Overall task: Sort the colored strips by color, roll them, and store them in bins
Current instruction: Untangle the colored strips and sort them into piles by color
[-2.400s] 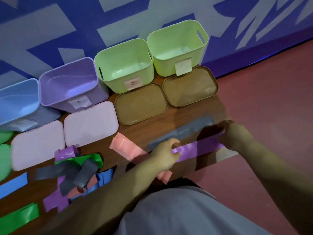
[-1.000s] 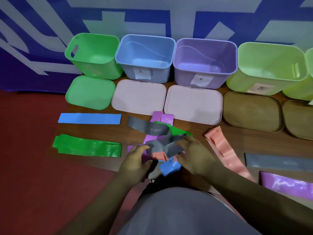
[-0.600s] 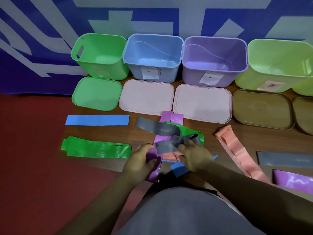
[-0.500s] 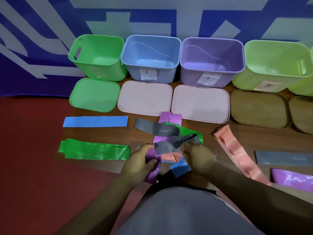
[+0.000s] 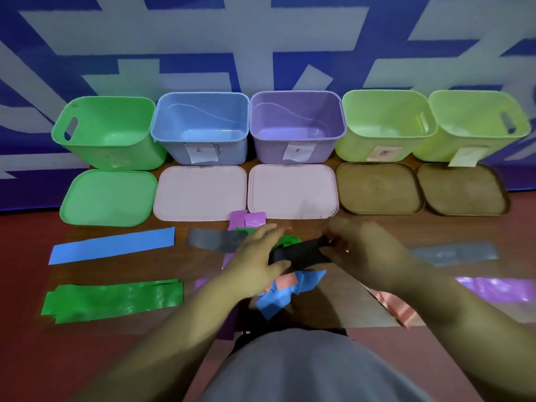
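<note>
Half a second ago both hands were down in the tangled pile (image 5: 287, 291); now they have lifted a dark grey strip (image 5: 298, 256) clear of it. The left hand (image 5: 255, 256) pinches the strip's left end, thumb beneath. The right hand (image 5: 362, 250) pinches its right end, so the strip spans the gap between them, just above the pile. Bare wood of the table (image 5: 377, 227) lies open to the right, up to a flat grey strip (image 5: 455, 253) and a purple strip (image 5: 499, 288). A blue strip (image 5: 113, 245) and green strips (image 5: 113, 298) lie flat at left. The pile sits near the table's front edge. Five open bins (image 5: 174, 149) line the back, lids (image 5: 200, 195) before them.
</note>
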A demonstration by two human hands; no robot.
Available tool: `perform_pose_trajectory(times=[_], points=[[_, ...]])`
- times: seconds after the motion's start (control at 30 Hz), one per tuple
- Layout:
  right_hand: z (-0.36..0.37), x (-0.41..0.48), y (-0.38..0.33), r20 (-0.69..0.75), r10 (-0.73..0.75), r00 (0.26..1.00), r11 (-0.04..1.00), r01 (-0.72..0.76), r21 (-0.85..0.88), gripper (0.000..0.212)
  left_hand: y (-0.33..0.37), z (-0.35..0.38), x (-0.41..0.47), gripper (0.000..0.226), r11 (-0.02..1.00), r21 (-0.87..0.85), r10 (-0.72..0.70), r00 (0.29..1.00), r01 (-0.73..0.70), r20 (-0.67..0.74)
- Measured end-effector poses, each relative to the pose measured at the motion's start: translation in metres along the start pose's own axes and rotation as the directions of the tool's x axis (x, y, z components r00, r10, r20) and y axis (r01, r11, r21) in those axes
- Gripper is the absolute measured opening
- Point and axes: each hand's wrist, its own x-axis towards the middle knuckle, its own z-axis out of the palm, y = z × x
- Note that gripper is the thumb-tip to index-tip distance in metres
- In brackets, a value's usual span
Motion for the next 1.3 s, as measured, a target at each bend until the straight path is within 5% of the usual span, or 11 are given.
perform_pose_trajectory(times=[0.17, 0.37, 0.77, 1.3], points=[[-0.027, -0.017, 0.021, -0.081, 0.082, 0.993, 0.983, -0.067, 0.173, 0.025, 0.013, 0.019, 0.013, 0.011, 0.997, -0.077, -0.027, 0.998, 0.032, 0.065], [-0.05, -0.036, 0.071, -0.208, 0.257, 0.944, 0.932, -0.186, 0.31, 0.025, 0.022, 0.037, 0.011, 0.021, 0.932, -0.322, -0.115, 0.979, 0.165, 0.168], [-0.058, -0.076, 0.204, -0.211, 0.613, 0.761, 0.731, -0.447, 0.515, 0.029, 0.066, 0.066, 0.042, 0.029, 0.911, -0.312, -0.24, 0.962, 0.271, 0.133], [-0.095, -0.146, 0.332, -0.287, 0.683, 0.671, 0.714, -0.696, 0.073, 0.027, 0.17, 0.181, 0.135, 0.031, 0.93, -0.22, -0.272, 0.953, 0.295, 0.131]])
